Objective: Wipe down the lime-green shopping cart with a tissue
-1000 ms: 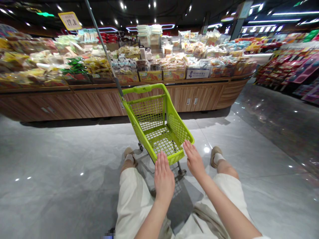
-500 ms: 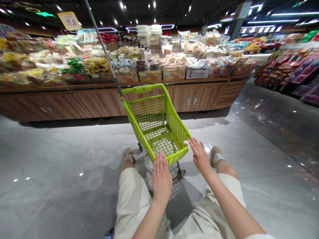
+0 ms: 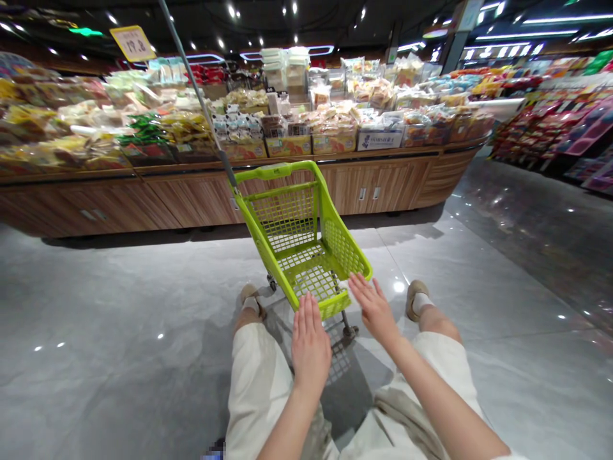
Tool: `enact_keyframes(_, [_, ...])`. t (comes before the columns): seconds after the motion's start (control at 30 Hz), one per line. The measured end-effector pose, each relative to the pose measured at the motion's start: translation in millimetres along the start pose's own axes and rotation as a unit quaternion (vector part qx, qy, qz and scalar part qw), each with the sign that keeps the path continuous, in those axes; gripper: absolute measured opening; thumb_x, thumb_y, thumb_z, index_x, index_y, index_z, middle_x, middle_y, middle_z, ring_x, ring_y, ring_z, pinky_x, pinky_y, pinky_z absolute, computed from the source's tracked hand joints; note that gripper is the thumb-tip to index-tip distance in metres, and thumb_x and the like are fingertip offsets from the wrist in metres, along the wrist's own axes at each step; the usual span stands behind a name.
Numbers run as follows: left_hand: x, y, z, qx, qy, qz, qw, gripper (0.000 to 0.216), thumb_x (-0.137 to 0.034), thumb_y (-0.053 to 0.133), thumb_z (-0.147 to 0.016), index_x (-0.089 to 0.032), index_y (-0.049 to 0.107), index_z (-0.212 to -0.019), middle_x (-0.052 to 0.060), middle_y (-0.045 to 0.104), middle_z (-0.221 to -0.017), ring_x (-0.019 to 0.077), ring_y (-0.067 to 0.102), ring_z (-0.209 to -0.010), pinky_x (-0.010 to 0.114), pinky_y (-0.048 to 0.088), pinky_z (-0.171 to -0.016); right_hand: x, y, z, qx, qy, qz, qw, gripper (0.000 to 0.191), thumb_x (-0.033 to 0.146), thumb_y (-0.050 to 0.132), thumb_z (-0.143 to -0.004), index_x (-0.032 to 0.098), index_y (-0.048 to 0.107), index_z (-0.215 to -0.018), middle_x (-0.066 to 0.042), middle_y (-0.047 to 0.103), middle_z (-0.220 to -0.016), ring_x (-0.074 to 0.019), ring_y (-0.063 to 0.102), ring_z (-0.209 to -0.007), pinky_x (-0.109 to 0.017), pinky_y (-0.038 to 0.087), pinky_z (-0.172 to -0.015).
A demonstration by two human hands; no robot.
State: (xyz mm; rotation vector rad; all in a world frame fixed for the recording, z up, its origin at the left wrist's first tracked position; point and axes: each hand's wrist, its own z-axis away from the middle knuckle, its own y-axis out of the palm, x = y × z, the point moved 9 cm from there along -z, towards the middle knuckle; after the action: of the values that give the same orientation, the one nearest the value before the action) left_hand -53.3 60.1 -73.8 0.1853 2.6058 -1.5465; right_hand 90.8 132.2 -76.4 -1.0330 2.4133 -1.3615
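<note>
A green plastic shopping cart [image 3: 306, 265] with a mesh basket stands right in front of me. At the near end of its rim, my left hand [image 3: 310, 338] lies with its fingers stretched out and together; its thumb is hidden. My right hand [image 3: 376, 310] is at the near right part of the same rim, its fingers pressed down over the edge. From under those fingertips a small bit of white tissue [image 3: 343, 285] sticks out against the rim. The underside of both hands cannot be seen. Nothing lies in the basket.
Behind the cart runs a wood-panelled display counter [image 3: 186, 198] piled with packaged snacks. A grey pole [image 3: 196, 83] with a yellow-edged price sign [image 3: 133, 43] near it rises at the cart's left. My feet stand on either side on shiny grey floor tiles [image 3: 119, 306]. More shelves [image 3: 541, 121] are at right.
My right hand has slid left along the near rim with the white tissue, closer to my left hand. The left hand and the cart have stayed almost in place.
</note>
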Motion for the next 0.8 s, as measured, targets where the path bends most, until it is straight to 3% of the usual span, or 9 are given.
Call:
enact_keyframes(0.1, [-4, 2, 0, 0.005, 0.003, 0.004, 1.0, 0.08, -0.008, 0.043, -0.086, -0.008, 0.002, -0.154, 0.018, 0.026, -0.159, 0.0269, 0.019, -0.148, 0.046, 0.029, -0.118, -46, -11, 2, -0.032, 0.064, 0.025, 0.997, 0.095, -0.006, 0.035, -0.066, 0.024, 0.018, -0.154, -0.008, 0.043, -0.151, -0.0198, 0.029, -0.145, -0.054, 0.023, -0.118])
enact_keyframes(0.17, [-8, 3, -1, 0.005, -0.002, 0.001, 1.0, 0.081, -0.008, 0.044, -0.085, -0.007, 0.002, -0.154, 0.018, 0.025, -0.159, 0.0269, 0.018, -0.148, 0.046, 0.028, -0.119, -46, -10, 2, -0.046, 0.089, 0.026, 0.995, 0.093, -0.006, 0.035, -0.068, 0.024, 0.018, -0.155, -0.009, 0.043, -0.151, -0.0205, 0.029, -0.145, -0.054, 0.026, -0.117])
enact_keyframes(0.23, [-11, 4, -2, 0.001, -0.008, -0.003, 1.0, 0.082, -0.008, 0.045, -0.084, -0.006, 0.0, -0.153, 0.019, 0.025, -0.159, 0.0278, 0.017, -0.148, 0.047, 0.028, -0.118, -23, -5, 1, -0.059, 0.094, 0.014, 0.994, 0.089, -0.005, 0.034, -0.071, 0.022, 0.018, -0.155, -0.011, 0.042, -0.151, -0.0212, 0.028, -0.145, -0.054, 0.03, -0.115])
enact_keyframes(0.37, [-13, 5, -2, -0.013, -0.003, -0.012, 1.0, 0.085, -0.007, 0.045, -0.084, -0.007, -0.004, -0.153, 0.02, 0.027, -0.158, 0.0293, 0.018, -0.148, 0.048, 0.03, -0.118, 62, 14, -4, -0.027, 0.015, -0.047, 0.998, 0.083, -0.001, 0.035, -0.073, 0.016, 0.021, -0.154, -0.013, 0.039, -0.153, -0.0206, 0.026, -0.146, -0.049, 0.034, -0.114])
enact_keyframes(0.47, [-10, 4, -1, -0.014, 0.003, -0.016, 1.0, 0.087, -0.005, 0.045, -0.083, -0.009, -0.005, -0.153, 0.02, 0.03, -0.157, 0.0292, 0.02, -0.148, 0.048, 0.03, -0.117, 89, 18, -5, 0.01, -0.029, -0.065, 0.997, 0.081, 0.001, 0.038, -0.073, 0.015, 0.025, -0.152, -0.012, 0.038, -0.153, -0.0196, 0.026, -0.146, -0.048, 0.032, -0.115])
enact_keyframes(0.57, [-5, 1, -1, -0.002, 0.005, -0.004, 1.0, 0.085, -0.007, 0.045, -0.084, -0.01, -0.004, -0.154, 0.019, 0.028, -0.158, 0.0284, 0.021, -0.147, 0.048, 0.03, -0.117, 62, 11, -4, 0.033, -0.053, -0.031, 0.998, 0.087, -0.001, 0.037, -0.068, 0.018, 0.026, -0.152, -0.009, 0.039, -0.153, -0.0188, 0.026, -0.146, -0.052, 0.023, -0.118])
enact_keyframes(0.7, [-5, -1, -1, 0.001, 0.004, 0.007, 1.0, 0.081, -0.008, 0.042, -0.086, -0.01, -0.002, -0.154, 0.018, 0.027, -0.158, 0.0275, 0.022, -0.147, 0.047, 0.03, -0.117, -22, -12, 0, 0.007, 0.023, 0.037, 0.999, 0.094, -0.005, 0.036, -0.065, 0.023, 0.021, -0.154, -0.007, 0.041, -0.152, -0.0186, 0.029, -0.145, -0.052, 0.019, -0.118])
enact_keyframes(0.8, [-10, -1, -2, 0.0, 0.001, 0.011, 1.0, 0.08, -0.009, 0.043, -0.086, -0.01, 0.001, -0.154, 0.017, 0.027, -0.158, 0.0276, 0.021, -0.148, 0.046, 0.028, -0.118, -47, -16, 1, -0.004, 0.061, 0.059, 0.996, 0.093, -0.005, 0.036, -0.067, 0.022, 0.019, -0.154, -0.009, 0.042, -0.152, -0.0194, 0.031, -0.144, -0.051, 0.023, -0.117])
